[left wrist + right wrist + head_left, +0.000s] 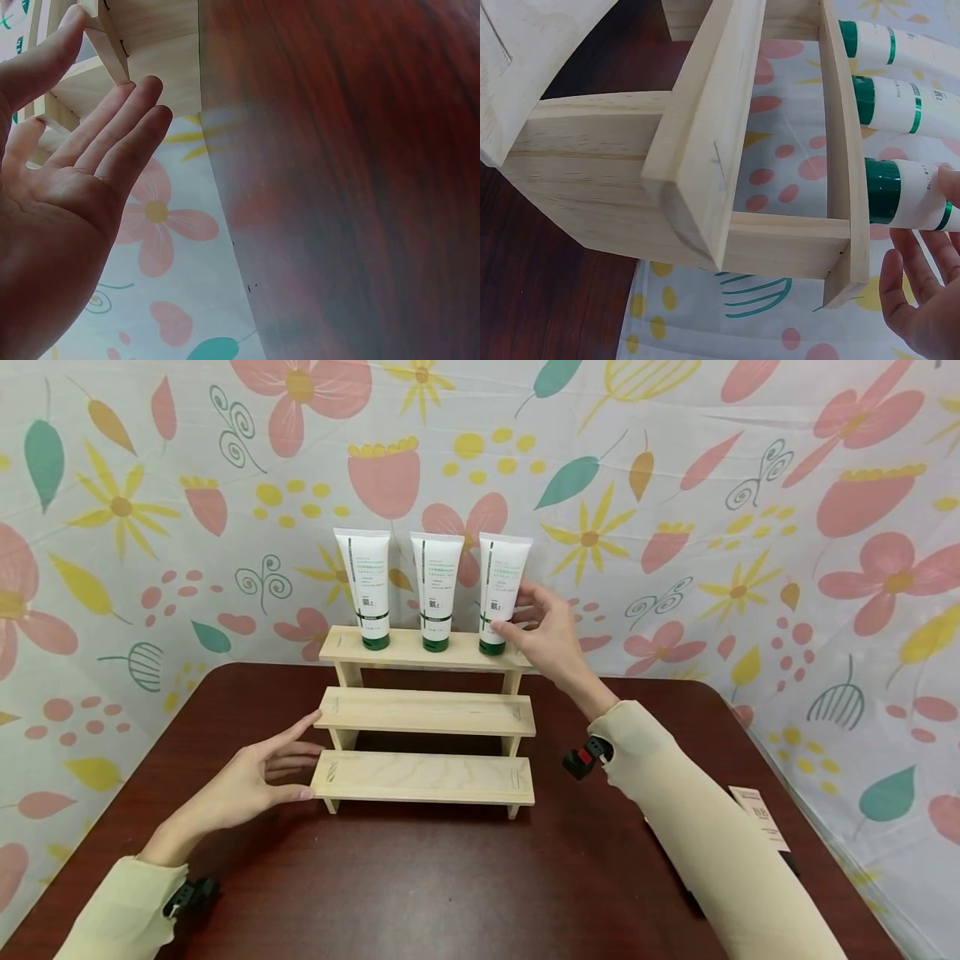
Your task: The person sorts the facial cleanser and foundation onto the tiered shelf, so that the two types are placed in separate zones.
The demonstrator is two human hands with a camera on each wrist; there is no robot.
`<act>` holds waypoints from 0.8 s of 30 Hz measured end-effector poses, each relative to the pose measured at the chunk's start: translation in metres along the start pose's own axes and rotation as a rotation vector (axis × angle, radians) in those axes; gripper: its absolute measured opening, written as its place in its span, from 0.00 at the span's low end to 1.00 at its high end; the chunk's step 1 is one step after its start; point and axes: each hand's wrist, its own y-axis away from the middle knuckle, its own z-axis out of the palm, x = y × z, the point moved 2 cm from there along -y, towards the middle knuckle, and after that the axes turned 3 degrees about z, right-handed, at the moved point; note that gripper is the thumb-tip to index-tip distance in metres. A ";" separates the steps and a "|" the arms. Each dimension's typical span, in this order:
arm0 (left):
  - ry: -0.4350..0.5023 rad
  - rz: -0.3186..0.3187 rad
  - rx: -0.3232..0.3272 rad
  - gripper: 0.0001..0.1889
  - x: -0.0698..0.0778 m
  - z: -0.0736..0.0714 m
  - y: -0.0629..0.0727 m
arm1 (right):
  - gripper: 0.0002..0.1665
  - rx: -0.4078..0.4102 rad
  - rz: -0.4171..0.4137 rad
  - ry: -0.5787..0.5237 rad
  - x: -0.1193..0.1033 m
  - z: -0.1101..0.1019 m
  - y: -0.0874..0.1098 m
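Note:
A three-step wooden display rack (427,712) stands on the table. On its top step, three white squeeze tubes with green caps stand cap down in a row: a left tube (365,570), a middle tube (437,578) and a right tube (502,575). My right hand (553,639) holds the right tube low down, thumb across its front and fingers at its side and back. That tube's green cap (883,190) is at the top step in the right wrist view. At the rack's left end, my left hand (251,777) touches the lower steps with extended fingers.
The dark red-brown table (420,893) reaches back to a wall cloth (645,435) printed with flowers. At the right, a beige package (761,817) marked BB lies partly behind my right sleeve, with dark items beside it.

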 end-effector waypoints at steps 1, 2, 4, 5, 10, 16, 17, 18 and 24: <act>0.002 0.001 -0.001 0.57 0.000 0.000 0.000 | 0.28 -0.001 -0.001 -0.003 0.000 0.000 0.000; 0.003 0.001 0.000 0.57 0.000 0.000 0.000 | 0.28 -0.001 -0.003 -0.005 0.001 0.000 0.000; 0.006 0.003 0.000 0.57 -0.001 0.000 0.000 | 0.28 -0.002 -0.004 -0.009 0.001 0.000 0.000; 0.007 0.003 0.000 0.57 -0.001 0.000 0.000 | 0.28 -0.003 -0.004 -0.011 0.002 0.000 0.000; 0.005 0.003 0.000 0.57 0.000 0.000 0.000 | 0.27 -0.015 0.001 -0.027 0.003 -0.001 -0.001; 0.010 -0.002 -0.001 0.57 0.000 0.000 0.000 | 0.27 -0.031 -0.004 -0.037 0.003 -0.002 0.000; 0.010 -0.002 -0.001 0.57 0.000 0.000 0.000 | 0.27 -0.034 -0.005 -0.037 0.003 -0.002 0.001; 0.010 -0.003 -0.001 0.57 -0.001 0.000 0.000 | 0.27 -0.038 -0.007 -0.039 0.003 -0.003 0.000; 0.009 0.001 0.003 0.56 0.001 0.002 0.000 | 0.28 -0.057 -0.003 -0.053 0.005 -0.004 0.001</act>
